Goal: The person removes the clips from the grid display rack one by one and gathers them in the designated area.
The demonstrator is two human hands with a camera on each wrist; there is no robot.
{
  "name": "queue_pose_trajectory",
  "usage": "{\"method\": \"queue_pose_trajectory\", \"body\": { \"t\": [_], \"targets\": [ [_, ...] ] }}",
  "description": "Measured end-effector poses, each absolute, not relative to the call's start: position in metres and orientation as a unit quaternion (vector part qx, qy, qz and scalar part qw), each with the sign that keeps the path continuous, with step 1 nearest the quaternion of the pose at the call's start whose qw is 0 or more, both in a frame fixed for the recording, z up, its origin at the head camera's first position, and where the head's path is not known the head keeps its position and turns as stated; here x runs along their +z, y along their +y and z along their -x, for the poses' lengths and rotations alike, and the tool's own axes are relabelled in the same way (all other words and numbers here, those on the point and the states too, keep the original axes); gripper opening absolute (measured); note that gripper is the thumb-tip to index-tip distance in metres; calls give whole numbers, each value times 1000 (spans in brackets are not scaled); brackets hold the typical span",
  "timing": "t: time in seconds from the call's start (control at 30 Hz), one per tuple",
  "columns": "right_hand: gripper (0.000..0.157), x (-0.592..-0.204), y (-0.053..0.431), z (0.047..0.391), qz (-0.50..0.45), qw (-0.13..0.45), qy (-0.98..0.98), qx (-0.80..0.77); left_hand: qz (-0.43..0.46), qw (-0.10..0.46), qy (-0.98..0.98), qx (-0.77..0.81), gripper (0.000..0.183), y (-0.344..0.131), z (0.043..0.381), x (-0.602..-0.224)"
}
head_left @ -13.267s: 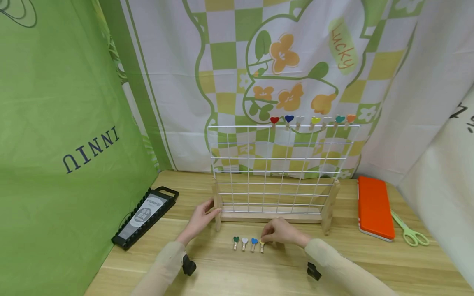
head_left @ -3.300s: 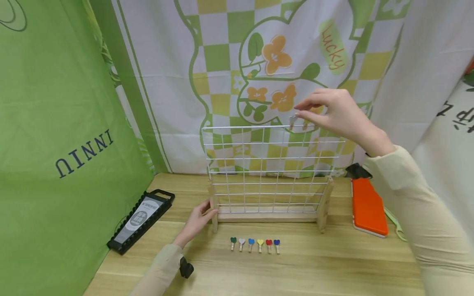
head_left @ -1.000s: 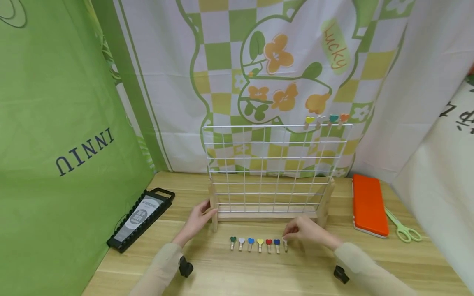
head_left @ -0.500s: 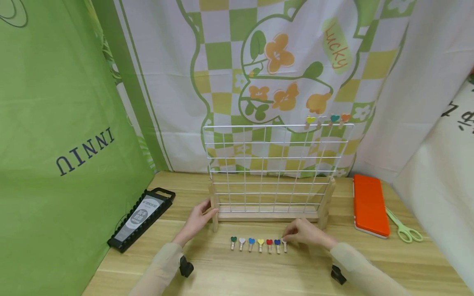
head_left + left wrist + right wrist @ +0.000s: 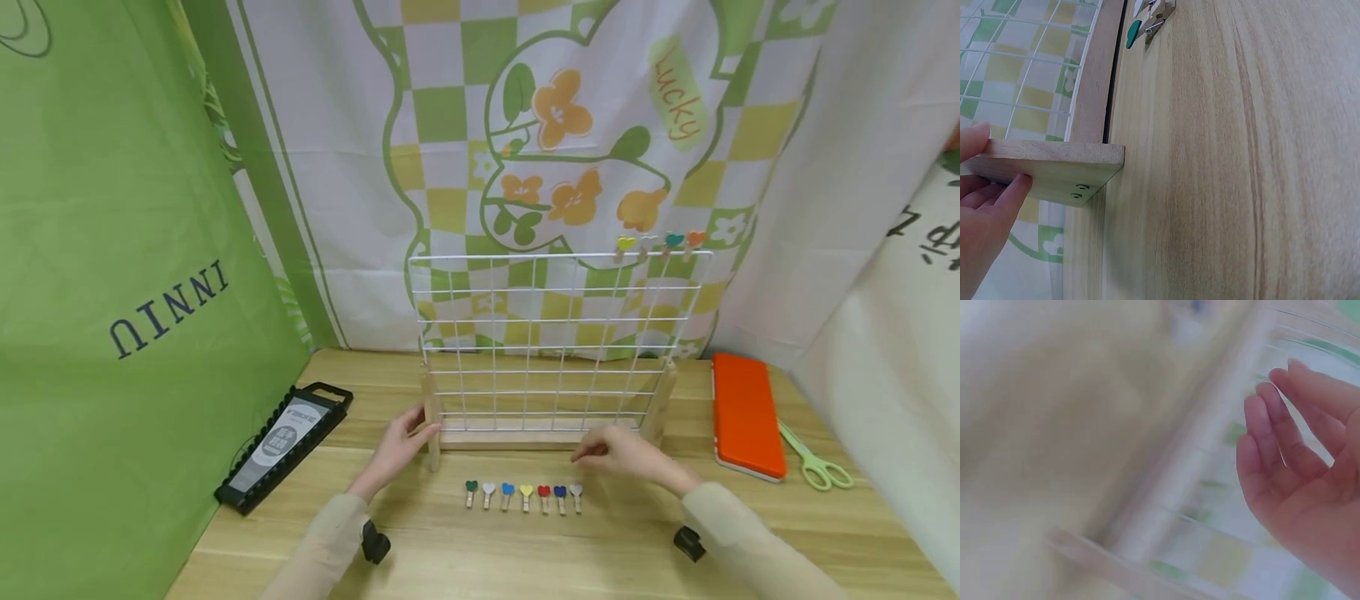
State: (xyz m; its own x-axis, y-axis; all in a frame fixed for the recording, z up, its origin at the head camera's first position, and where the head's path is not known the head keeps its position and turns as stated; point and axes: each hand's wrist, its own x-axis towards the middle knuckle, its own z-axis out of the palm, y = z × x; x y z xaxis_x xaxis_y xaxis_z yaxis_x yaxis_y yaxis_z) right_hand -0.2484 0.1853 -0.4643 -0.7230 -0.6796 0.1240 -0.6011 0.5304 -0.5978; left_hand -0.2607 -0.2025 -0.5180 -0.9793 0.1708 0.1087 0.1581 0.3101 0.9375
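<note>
Rack (image 5: pixel 529 347) stands on table (image 5: pixel 450 558), L hand (image 5: pixel 400 444) pinching its side post (image 5: pixel 1079 169), prob. to steady it, R hand (image 5: pixel 621 452) w/ fingers loosely bent, holding nothing, just beyond seven heart pegs (image 5: pixel 527 498) spaced in a row, prob. to keep each distinct, four others (image 5: pixel 673 240) clipped up top.

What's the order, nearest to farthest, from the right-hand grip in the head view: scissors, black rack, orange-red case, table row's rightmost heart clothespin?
1. Rightmost heart clothespin, slightly left
2. Orange-red case, right
3. Scissors, beyond case
4. Black rack, far left
</note>
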Motion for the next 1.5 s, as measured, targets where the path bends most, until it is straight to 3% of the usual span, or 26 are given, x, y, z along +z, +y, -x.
{"method": "queue_pose_trajectory", "body": {
  "t": [0.17, 0.4, 0.6, 0.77, 1.13, 1.5],
  "targets": [
    [10, -388, 185, 251, 405, -45, 865, -292, -99, -5, 812, 575, 53, -203, 259, -518],
    [27, -270, 192, 246, 448, -229, 822, -265, -107, -7, 810, 577, 53, -204, 258, -517],
    [29, -204, 201, 253, 444, -323, 802, -236, -110, -4, 809, 578, 54, -204, 257, -515],
    [20, -185, 205, 274, 431, -339, 818, -175, -108, -6, 810, 577, 54, -202, 257, -516],
    [14, -186, 208, 294, 420, -290, 850, -130, -107, -4, 809, 578, 55, -201, 257, -516],
    [12, -190, 204, 294, 442, -332, 821, -140, -103, -6, 809, 578, 55, -201, 258, -516]
  ]
}}
